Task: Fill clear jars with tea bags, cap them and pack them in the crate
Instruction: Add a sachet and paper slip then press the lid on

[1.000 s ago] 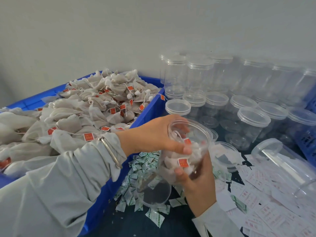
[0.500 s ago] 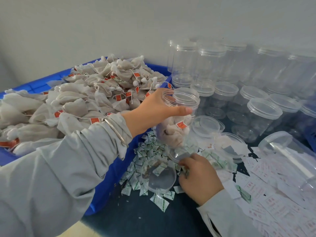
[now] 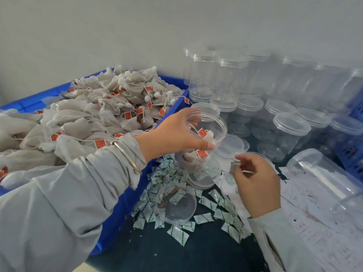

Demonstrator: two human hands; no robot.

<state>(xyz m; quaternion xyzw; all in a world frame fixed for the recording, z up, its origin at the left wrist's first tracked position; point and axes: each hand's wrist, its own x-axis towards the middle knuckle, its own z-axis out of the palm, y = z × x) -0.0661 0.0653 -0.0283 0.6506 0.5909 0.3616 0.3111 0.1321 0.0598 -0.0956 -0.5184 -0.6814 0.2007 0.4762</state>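
So filling step rn: left hand (image 3: 172, 135) grips the part-full jar (image 3: 204, 146) w/ tea bags, right hand (image 3: 255, 179) pinches a small sachet (image 3: 234, 165). Next prob drop it in, then cap.

uncapped clear jar (image 3: 204, 146), tilted, half-full of tea bags (image 3: 193, 160).

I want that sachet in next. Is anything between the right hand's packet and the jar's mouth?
Nothing visible: the right hand pinches the packet beside the open jar, which the left hand grips at the rim.
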